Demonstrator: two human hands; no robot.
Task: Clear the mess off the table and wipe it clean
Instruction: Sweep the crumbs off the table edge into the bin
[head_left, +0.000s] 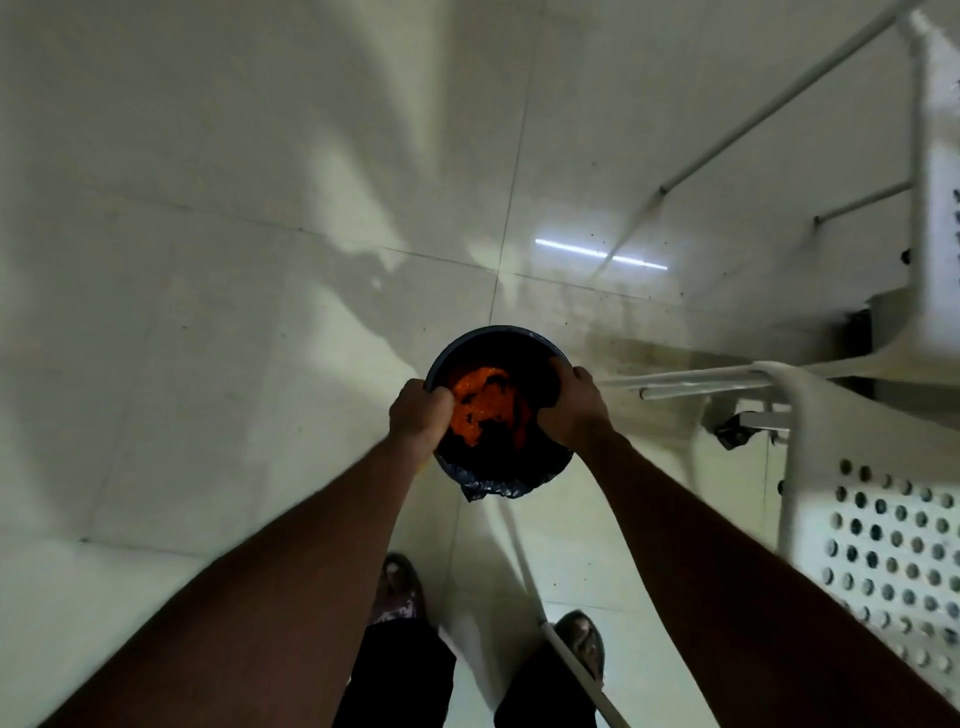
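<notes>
A round dark bin (483, 338) lined with a black bag (491, 486) stands on the floor straight below me. Crumpled orange waste (483, 405) with dark patches lies in its mouth. My left hand (418, 415) is closed in a fist at the bin's left rim, its fingers on the orange waste. My right hand (574, 410) is at the right rim, fingers curled down over the black liner. The table is not in view.
Pale glossy floor tiles (234, 312) spread to the left and ahead. A white perforated chair (883, 545) stands close on the right, with more white metal framing (779, 104) behind it. A thin white pole (571, 660) runs diagonally past my sandalled feet (400, 587).
</notes>
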